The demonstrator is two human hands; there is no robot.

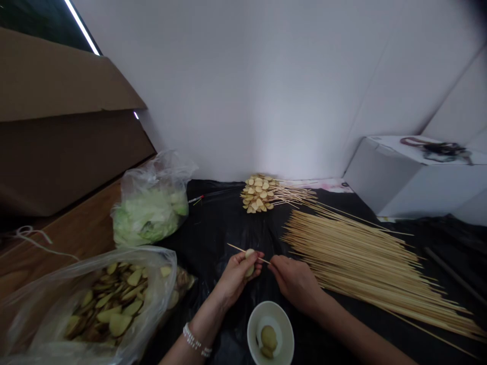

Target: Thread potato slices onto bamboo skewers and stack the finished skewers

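Two hands meet on one thin skewer (236,247), whose long axis slants from the right hand (294,281) up and leftward, past the left hand's fingers to a free tip beyond them. The left hand (236,276) pinches a pale slice (249,252) between thumb and fingers, right on the skewer's line; the stick shows on both sides of it, though the fingers hide whether it is pierced. The right hand is closed on the skewer's near end, just right of the slice, so the left hand is nearer to the tip. Below and between the hands stands a white bowl (251,329) with a few slices (268,337) in it. Right of the right hand lies a broad spread of bare sticks (361,253); left of the left hand sits an open bag of cut slices (119,294); ahead of both hands lies a pile of loaded skewers (261,192).
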